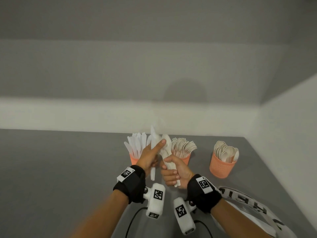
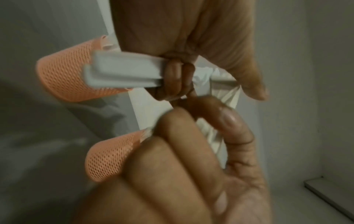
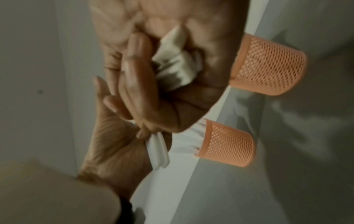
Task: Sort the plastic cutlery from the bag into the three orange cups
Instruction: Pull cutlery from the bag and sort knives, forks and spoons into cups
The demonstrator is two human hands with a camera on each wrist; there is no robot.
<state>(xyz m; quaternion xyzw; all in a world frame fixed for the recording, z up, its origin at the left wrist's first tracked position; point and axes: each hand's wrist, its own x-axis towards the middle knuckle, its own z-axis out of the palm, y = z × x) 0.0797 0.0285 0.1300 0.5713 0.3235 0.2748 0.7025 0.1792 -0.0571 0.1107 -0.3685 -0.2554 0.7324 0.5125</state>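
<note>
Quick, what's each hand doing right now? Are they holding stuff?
Left hand: closed, gripping a couple of white knives, forefinger stretched out.
Right hand: closed in a fist round a bundle of white cutlery.

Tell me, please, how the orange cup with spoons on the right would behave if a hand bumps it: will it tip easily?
The spoon cup is probably light: its wall is open mesh plastic. It may tip fairly easily, since the spoons stand well above the rim and it narrows toward the base. On the smooth grey table it could also slide rather than fall.
</note>
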